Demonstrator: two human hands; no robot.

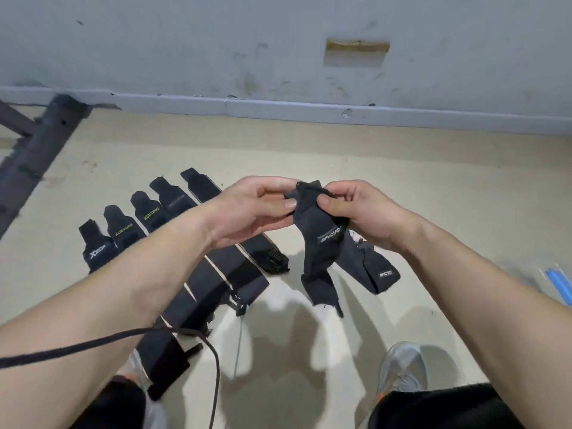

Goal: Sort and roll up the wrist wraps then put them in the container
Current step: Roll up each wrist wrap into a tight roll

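Note:
Both hands hold a tangled black wrist wrap up over the floor. My left hand pinches its top edge between thumb and fingers. My right hand grips the same top end, thumb pressed on the fabric. The wrap hangs down in loose strands, one with a grey logo tag, another ending in a white-lettered tab. Several black wrist wraps lie flat side by side on the floor to the left, partly hidden under my left forearm. No container is in view.
A grey wall with a skirting board runs across the back. A black metal frame stands at the far left. My grey shoes are below. A black cord crosses my left arm. Blue sticks in plastic lie at the right edge.

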